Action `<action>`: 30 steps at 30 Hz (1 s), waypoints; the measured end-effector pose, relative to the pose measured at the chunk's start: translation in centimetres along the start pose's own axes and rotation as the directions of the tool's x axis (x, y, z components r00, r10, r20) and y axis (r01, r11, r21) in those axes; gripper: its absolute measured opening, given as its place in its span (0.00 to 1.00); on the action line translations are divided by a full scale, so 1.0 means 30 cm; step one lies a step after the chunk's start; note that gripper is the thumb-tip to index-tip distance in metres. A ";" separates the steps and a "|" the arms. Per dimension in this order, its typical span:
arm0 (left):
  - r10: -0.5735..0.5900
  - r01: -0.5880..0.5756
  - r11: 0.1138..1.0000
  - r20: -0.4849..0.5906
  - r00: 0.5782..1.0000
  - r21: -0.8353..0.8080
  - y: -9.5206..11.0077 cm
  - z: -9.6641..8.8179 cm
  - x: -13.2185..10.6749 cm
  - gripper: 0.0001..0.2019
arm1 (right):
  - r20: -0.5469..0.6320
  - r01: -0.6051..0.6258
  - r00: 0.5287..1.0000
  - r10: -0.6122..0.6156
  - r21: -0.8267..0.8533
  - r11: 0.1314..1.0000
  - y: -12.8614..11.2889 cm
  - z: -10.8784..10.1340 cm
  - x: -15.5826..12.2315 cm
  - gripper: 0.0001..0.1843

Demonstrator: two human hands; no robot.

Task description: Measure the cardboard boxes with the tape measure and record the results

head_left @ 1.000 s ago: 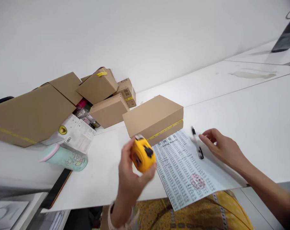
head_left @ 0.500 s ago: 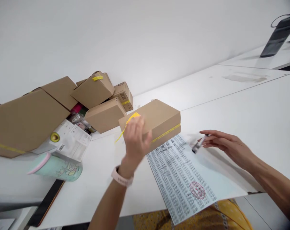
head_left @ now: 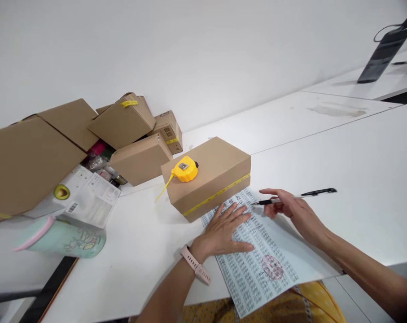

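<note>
Fingers spread, my left hand (head_left: 225, 231) lies flat on a printed sheet of paper (head_left: 247, 287) with a red round stamp. My right hand (head_left: 289, 208) is closed around a pen (head_left: 267, 202), whose dark tip points left at the upper part of the sheet; whether it touches the paper I cannot tell. Just beyond my left hand stands a closed cardboard box (head_left: 220, 161) with a yellow printed strip along its side. On its top rests a yellow tape measure (head_left: 185, 169), its strap hanging over the left edge.
Several cardboard boxes (head_left: 122, 125) are piled at the left against the wall. A mint tumbler (head_left: 68, 237) with a pink rim lies near a white carton (head_left: 95, 197). A dark bottle (head_left: 383, 54) stands far right. The sheet's lower end overhangs the table's front edge.
My left hand has let go of the yellow tape measure on the box and come down flat onto the sheet. My right hand has moved left with the pen, now angled toward the paper.
</note>
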State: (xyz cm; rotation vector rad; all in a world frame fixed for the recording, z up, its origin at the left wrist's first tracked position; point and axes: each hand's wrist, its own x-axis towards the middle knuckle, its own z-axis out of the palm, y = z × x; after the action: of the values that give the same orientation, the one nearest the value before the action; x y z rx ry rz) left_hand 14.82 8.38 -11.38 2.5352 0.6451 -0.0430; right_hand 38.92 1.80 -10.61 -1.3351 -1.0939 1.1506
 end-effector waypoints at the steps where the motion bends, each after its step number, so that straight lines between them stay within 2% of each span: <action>1: 0.001 -0.001 1.000 0.005 1.000 -0.006 -0.008 -0.006 0.001 0.44 | 0.052 -0.039 0.998 0.036 0.068 0.997 -0.003 0.010 0.011 0.31; 3: -0.001 0.001 1.000 0.005 1.000 -0.013 -0.022 -0.012 0.002 0.44 | 0.113 -0.093 0.991 0.078 0.138 0.986 0.000 0.026 0.032 0.32; 5: -0.005 0.004 1.000 -0.002 1.000 -0.019 -0.032 -0.014 0.003 0.43 | 0.109 -0.086 0.991 0.074 0.112 0.990 0.012 0.036 0.052 0.27; 11: -0.006 0.004 0.998 -0.029 1.000 -0.055 -0.037 -0.019 -0.001 0.42 | 0.030 0.060 0.998 -0.055 -0.216 0.974 0.075 0.056 0.094 0.18; 16: -0.012 0.010 0.999 -0.045 0.999 -0.046 -0.043 -0.011 -0.003 0.42 | 0.140 0.169 0.982 -0.127 -0.349 0.922 0.078 0.086 0.090 0.12; 17: -0.013 0.011 0.999 -0.051 0.999 -0.049 -0.045 -0.009 -0.003 0.42 | 0.120 0.173 0.983 -0.140 -0.349 0.921 0.071 0.079 0.093 0.11; 18: -0.013 0.009 0.998 -0.056 0.998 -0.055 -0.047 -0.007 -0.003 0.42 | 0.047 0.173 0.985 -0.167 -0.342 0.924 0.061 0.062 0.099 0.11; 19: -0.010 0.006 0.998 -0.060 0.998 -0.063 -0.049 -0.006 -0.003 0.42 | -0.091 0.169 0.974 -0.209 -0.330 0.929 0.048 0.035 0.111 0.10; 20: -0.006 0.001 0.997 -0.063 0.998 -0.072 -0.050 -0.005 -0.003 0.42 | -0.280 0.171 0.924 -0.260 -0.304 0.937 0.031 -0.001 0.127 0.09; 21: -0.002 -0.003 0.997 -0.065 0.998 -0.079 -0.052 -0.004 -0.003 0.42 | -0.481 0.182 0.826 -0.295 -0.268 0.946 0.011 -0.043 0.146 0.08; 22: 0.001 -0.007 0.996 -0.065 0.998 -0.086 -0.052 -0.004 -0.003 0.42 | -0.664 0.207 0.683 -0.305 -0.224 0.952 -0.010 -0.085 0.165 0.07; 23: 0.002 -0.008 0.996 -0.066 0.998 -0.090 -0.053 -0.004 -0.003 0.42 | -0.763 0.277 0.578 -0.289 -0.149 0.949 -0.029 -0.122 0.181 0.07; 24: 0.001 -0.007 0.996 -0.067 0.998 -0.090 -0.052 -0.004 -0.003 0.41 | -0.776 0.328 0.577 -0.255 -0.066 0.943 -0.045 -0.148 0.191 0.07; 25: -0.002 -0.004 0.996 -0.067 0.998 -0.088 -0.051 -0.005 -0.003 0.41 | -0.737 0.329 0.637 -0.226 -0.006 0.944 -0.054 -0.159 0.193 0.08; 26: -0.005 0.000 0.996 -0.066 0.998 -0.085 -0.050 -0.006 -0.003 0.41 | -0.660 0.294 0.723 -0.206 0.024 0.955 -0.056 -0.154 0.187 0.10; 28: -0.008 0.003 0.997 -0.066 0.998 -0.075 -0.045 -0.008 -0.004 0.41 | -0.379 0.170 0.911 -0.164 -0.018 0.985 -0.034 -0.100 0.154 0.15; 29: -0.005 0.001 0.998 -0.066 0.998 -0.068 -0.043 -0.009 -0.004 0.41 | -0.213 0.134 0.966 -0.147 -0.077 0.988 -0.014 -0.060 0.134 0.18; 30: -0.001 -0.002 0.998 -0.066 0.998 -0.059 -0.041 -0.009 -0.004 0.41 | -0.062 0.133 0.988 -0.142 -0.133 0.982 0.010 -0.019 0.115 0.19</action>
State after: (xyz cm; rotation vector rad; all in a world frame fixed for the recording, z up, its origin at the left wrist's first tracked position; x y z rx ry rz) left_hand 14.13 9.40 -11.71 2.4884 0.6617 0.0598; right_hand 39.93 5.13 -11.12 -1.3659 -1.2051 0.9385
